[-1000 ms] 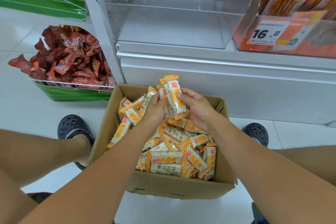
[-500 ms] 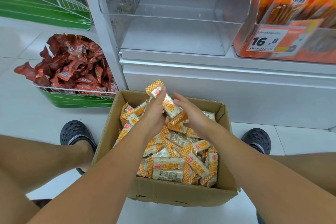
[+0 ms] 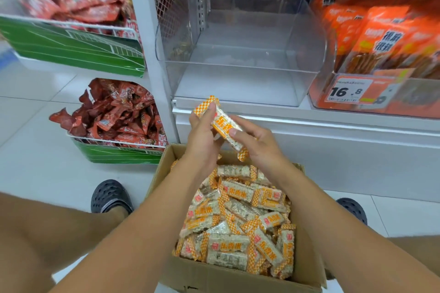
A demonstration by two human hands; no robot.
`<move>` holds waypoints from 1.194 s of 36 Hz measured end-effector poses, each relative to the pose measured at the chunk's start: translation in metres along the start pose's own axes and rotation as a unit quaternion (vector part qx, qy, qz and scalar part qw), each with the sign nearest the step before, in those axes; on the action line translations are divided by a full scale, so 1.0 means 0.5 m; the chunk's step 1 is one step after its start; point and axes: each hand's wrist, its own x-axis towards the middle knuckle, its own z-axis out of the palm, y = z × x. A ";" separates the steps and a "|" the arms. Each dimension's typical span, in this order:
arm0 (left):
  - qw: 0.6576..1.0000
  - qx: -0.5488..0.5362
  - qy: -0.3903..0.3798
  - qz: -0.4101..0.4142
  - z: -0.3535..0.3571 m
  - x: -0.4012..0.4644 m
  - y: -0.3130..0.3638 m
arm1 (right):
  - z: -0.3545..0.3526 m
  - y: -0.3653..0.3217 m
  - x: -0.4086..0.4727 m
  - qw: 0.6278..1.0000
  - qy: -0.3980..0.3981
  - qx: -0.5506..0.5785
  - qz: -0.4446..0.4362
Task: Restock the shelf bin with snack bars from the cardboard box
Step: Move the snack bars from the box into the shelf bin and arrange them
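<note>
A: Since half a second back, both hands are rising out of the cardboard box (image 3: pixel 228 279) with the snack bar (image 3: pixel 222 126), which is now sitting just below the front lip of the clear shelf bin (image 3: pixel 240 83)

B: Who is gripping it?

A: Both. The left hand (image 3: pixel 202 135) is pinching the upper end, thumb over the checkered crimp, and the right hand (image 3: pixel 256 141) is curling its fingers along the lower side. The bar is lying slanted between them, its lower crimp poking out under the right palm

B: How is it looking to handle?

A: Light, I'm judging, with a slick, crinkly film over a puffed-rice block that seems brittle. Holding the long edges looks safer than squeezing the middle; the crimped ends are giving purchase but could slip

B: And the rest?

A: The other snack bars (image 3: pixel 238 216) are heaping loose in the box under the forearms, while the bin is standing bare above
</note>
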 end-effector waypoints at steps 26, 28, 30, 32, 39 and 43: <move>0.416 0.841 -0.182 0.293 0.026 0.183 0.343 | -0.064 -0.219 0.581 0.871 -0.099 -0.474 -0.086; 0.430 0.840 -0.194 0.269 0.032 0.187 0.343 | -0.049 -0.188 0.629 0.854 -0.119 -0.494 -0.108; 0.432 0.839 -0.202 0.263 0.033 0.191 0.341 | -0.047 -0.152 0.667 0.819 -0.137 -0.539 -0.140; 0.430 0.840 -0.205 0.260 0.032 0.195 0.339 | -0.049 -0.141 0.683 0.778 -0.145 -0.589 -0.166; 0.429 0.844 -0.198 0.252 0.033 0.193 0.339 | -0.053 -0.176 0.677 0.719 -0.152 -0.655 -0.176; 0.434 0.845 -0.185 0.252 0.032 0.193 0.334 | -0.048 -0.147 0.673 0.751 -0.186 -0.612 -0.165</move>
